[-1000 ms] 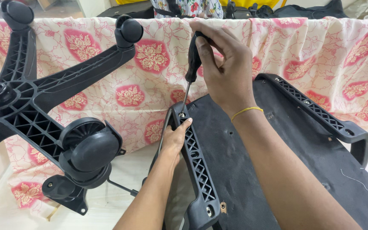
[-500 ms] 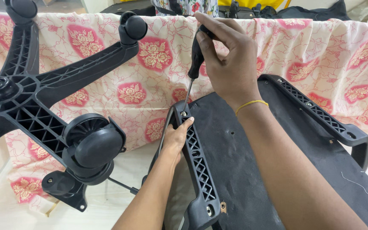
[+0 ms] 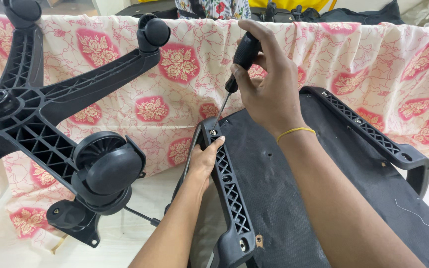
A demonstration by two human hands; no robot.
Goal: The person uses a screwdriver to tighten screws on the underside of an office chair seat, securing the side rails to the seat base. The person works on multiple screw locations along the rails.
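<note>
A cream cloth with pink flower patches [image 3: 373,54] hangs across the back of the scene. In front of it on the right lies an upturned black chair seat [image 3: 294,198], its underside facing up. On the left stands a black star-shaped chair base [image 3: 31,124], with 1 large caster wheel [image 3: 107,171] near the camera and 2 smaller ones at the far arm tips. 2 black ribbed armrests are fixed to the seat, the left armrest [image 3: 229,193] at its near edge and the right armrest [image 3: 373,134] along the far edge. The left hand [image 3: 204,159] is clenched around the upper end of the left armrest. The right hand [image 3: 269,89] is closed around the black handle of a screwdriver [image 3: 237,69]; its thin shaft slants down, and the tip sits on a screw [image 3: 213,132] at the top of that armrest, just above the left thumb.
</note>
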